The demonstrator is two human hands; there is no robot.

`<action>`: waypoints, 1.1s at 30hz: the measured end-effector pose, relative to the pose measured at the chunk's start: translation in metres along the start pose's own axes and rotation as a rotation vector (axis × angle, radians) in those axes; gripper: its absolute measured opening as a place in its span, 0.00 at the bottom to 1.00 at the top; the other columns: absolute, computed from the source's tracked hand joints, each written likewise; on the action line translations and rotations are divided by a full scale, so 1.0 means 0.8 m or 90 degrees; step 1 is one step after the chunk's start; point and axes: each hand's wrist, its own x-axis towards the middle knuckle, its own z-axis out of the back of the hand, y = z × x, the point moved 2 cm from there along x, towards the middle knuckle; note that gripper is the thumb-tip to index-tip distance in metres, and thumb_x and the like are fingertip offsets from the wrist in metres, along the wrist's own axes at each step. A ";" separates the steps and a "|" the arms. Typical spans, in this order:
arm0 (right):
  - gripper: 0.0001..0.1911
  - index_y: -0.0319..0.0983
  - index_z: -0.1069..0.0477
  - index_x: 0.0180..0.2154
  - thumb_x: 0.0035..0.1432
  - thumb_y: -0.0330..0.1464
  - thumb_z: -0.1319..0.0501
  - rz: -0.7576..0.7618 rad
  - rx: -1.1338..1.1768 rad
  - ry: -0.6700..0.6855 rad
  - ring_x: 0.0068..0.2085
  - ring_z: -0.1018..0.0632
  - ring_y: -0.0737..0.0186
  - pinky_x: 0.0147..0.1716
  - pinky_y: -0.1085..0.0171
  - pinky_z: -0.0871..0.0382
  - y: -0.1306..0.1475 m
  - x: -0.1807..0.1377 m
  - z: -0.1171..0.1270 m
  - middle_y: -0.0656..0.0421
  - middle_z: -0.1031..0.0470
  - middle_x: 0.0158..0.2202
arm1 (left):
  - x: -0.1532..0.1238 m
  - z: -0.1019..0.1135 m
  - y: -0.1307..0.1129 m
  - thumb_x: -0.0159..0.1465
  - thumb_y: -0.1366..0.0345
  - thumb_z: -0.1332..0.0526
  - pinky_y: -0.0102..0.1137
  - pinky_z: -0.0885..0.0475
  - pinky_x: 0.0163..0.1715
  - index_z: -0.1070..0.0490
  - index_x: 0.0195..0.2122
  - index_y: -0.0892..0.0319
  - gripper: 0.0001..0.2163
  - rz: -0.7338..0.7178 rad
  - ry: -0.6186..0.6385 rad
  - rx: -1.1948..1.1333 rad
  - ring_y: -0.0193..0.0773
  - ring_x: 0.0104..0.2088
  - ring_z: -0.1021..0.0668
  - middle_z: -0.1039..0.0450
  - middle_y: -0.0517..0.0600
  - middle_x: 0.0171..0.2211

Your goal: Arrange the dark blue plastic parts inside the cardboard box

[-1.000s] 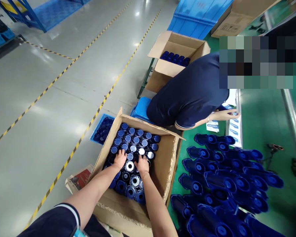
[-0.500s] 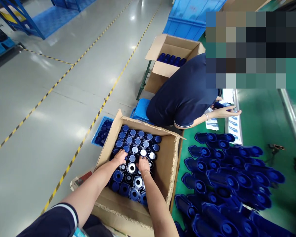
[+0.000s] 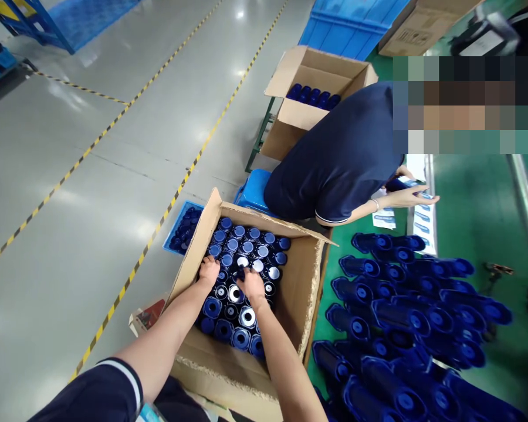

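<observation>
An open cardboard box (image 3: 297, 298) on the floor holds several dark blue cylindrical parts (image 3: 246, 249) standing upright, their round ends facing up. Both my arms reach down into it. My left hand (image 3: 209, 271) rests on the parts near the box's left wall, fingers curled over one. My right hand (image 3: 250, 285) lies on the parts in the middle, its fingers closed around a blue part. How firm either hold is does not show.
On the green table (image 3: 475, 211) at right lies a heap of blue tubes (image 3: 405, 316). A co-worker in a dark shirt (image 3: 338, 164) bends over white label sheets (image 3: 418, 217). Behind stand a second box (image 3: 312, 88) of blue parts, a blue stool (image 3: 253, 190) and a small blue tray (image 3: 182, 228).
My hands have shifted a little among the parts and my right fingers have closed round one. The view has tilted slightly. The co-worker's hand has moved a bit right.
</observation>
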 end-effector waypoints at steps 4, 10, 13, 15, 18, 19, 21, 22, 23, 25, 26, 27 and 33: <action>0.20 0.37 0.29 0.58 0.70 0.39 0.34 -0.016 -0.005 -0.012 0.56 0.23 0.47 0.54 0.47 0.24 0.062 0.002 -0.027 0.49 0.27 0.59 | 0.009 0.001 0.004 0.72 0.61 0.35 0.48 0.21 0.52 0.28 0.57 0.61 0.15 -0.026 0.027 -0.003 0.50 0.56 0.23 0.28 0.58 0.59; 0.19 0.33 0.27 0.55 0.69 0.38 0.32 -0.041 0.013 0.025 0.54 0.22 0.48 0.54 0.48 0.24 0.065 0.026 -0.029 0.47 0.25 0.56 | 0.033 0.020 0.007 0.70 0.61 0.33 0.46 0.20 0.51 0.26 0.54 0.62 0.15 -0.072 0.110 -0.005 0.48 0.52 0.21 0.25 0.57 0.55; 0.17 0.35 0.26 0.53 0.69 0.40 0.32 -0.028 0.038 0.055 0.52 0.21 0.50 0.53 0.48 0.23 0.042 0.023 -0.019 0.50 0.24 0.54 | 0.031 0.033 0.005 0.70 0.60 0.33 0.44 0.19 0.49 0.26 0.54 0.62 0.15 -0.065 0.109 -0.010 0.47 0.50 0.20 0.25 0.57 0.53; 0.19 0.36 0.27 0.55 0.70 0.41 0.33 -0.039 0.051 0.049 0.51 0.20 0.51 0.52 0.49 0.23 0.032 0.009 -0.015 0.51 0.24 0.53 | 0.028 0.042 0.003 0.71 0.61 0.33 0.46 0.20 0.51 0.28 0.57 0.62 0.17 -0.055 0.066 -0.011 0.49 0.53 0.21 0.27 0.58 0.56; 0.22 0.37 0.30 0.60 0.72 0.41 0.35 -0.066 0.059 0.012 0.52 0.21 0.50 0.53 0.48 0.24 0.030 -0.019 -0.018 0.49 0.26 0.56 | 0.029 0.052 -0.001 0.72 0.61 0.35 0.49 0.22 0.53 0.30 0.60 0.60 0.18 -0.057 -0.010 -0.013 0.52 0.57 0.24 0.30 0.58 0.60; 0.22 0.38 0.31 0.61 0.72 0.41 0.36 -0.070 0.059 0.001 0.53 0.22 0.49 0.53 0.48 0.25 0.032 -0.026 -0.020 0.49 0.26 0.57 | 0.032 0.053 -0.003 0.72 0.61 0.35 0.49 0.22 0.53 0.30 0.60 0.59 0.18 -0.060 -0.027 -0.013 0.51 0.57 0.24 0.30 0.58 0.60; 0.23 0.38 0.31 0.62 0.72 0.40 0.36 -0.072 0.058 -0.012 0.55 0.23 0.48 0.54 0.48 0.25 0.039 -0.032 -0.025 0.49 0.27 0.58 | 0.040 0.054 -0.006 0.72 0.61 0.35 0.47 0.21 0.52 0.29 0.59 0.60 0.16 -0.056 -0.050 -0.010 0.51 0.56 0.23 0.29 0.57 0.59; 0.22 0.38 0.31 0.61 0.72 0.40 0.35 -0.072 0.057 -0.014 0.55 0.23 0.48 0.54 0.48 0.25 0.042 -0.030 -0.028 0.48 0.27 0.58 | 0.044 0.053 -0.008 0.72 0.62 0.35 0.47 0.20 0.51 0.29 0.58 0.60 0.16 -0.051 -0.059 -0.007 0.50 0.56 0.23 0.29 0.57 0.59; 0.21 0.38 0.30 0.60 0.71 0.40 0.35 -0.071 0.058 -0.015 0.56 0.24 0.48 0.55 0.48 0.26 0.045 -0.025 -0.029 0.48 0.27 0.58 | 0.049 0.052 -0.009 0.72 0.62 0.35 0.46 0.20 0.50 0.28 0.58 0.60 0.15 -0.046 -0.066 -0.003 0.50 0.55 0.23 0.29 0.57 0.58; 0.20 0.37 0.28 0.57 0.70 0.39 0.34 -0.070 0.065 -0.009 0.56 0.23 0.48 0.55 0.48 0.26 0.049 -0.010 -0.031 0.49 0.26 0.57 | 0.057 0.049 -0.010 0.72 0.62 0.35 0.46 0.20 0.50 0.28 0.57 0.61 0.15 -0.037 -0.076 0.006 0.50 0.55 0.23 0.29 0.57 0.59; 0.19 0.36 0.27 0.56 0.70 0.39 0.33 -0.070 0.072 -0.005 0.55 0.23 0.48 0.55 0.47 0.26 0.049 -0.002 -0.032 0.49 0.26 0.57 | 0.060 0.047 -0.010 0.72 0.62 0.35 0.46 0.20 0.50 0.28 0.56 0.61 0.15 -0.035 -0.078 0.011 0.50 0.55 0.23 0.29 0.57 0.59; 0.19 0.36 0.27 0.55 0.70 0.40 0.33 -0.071 0.082 0.000 0.54 0.22 0.48 0.55 0.47 0.25 0.049 0.006 -0.032 0.49 0.25 0.56 | 0.063 0.046 -0.010 0.72 0.61 0.35 0.46 0.20 0.50 0.28 0.56 0.61 0.15 -0.035 -0.078 0.015 0.50 0.56 0.23 0.29 0.57 0.59; 0.22 0.38 0.29 0.60 0.72 0.43 0.36 -0.077 0.130 0.001 0.51 0.20 0.51 0.53 0.48 0.23 0.039 0.010 -0.038 0.51 0.23 0.54 | 0.070 0.043 -0.009 0.72 0.60 0.35 0.48 0.22 0.52 0.28 0.57 0.61 0.16 -0.058 -0.051 0.016 0.51 0.56 0.24 0.29 0.58 0.59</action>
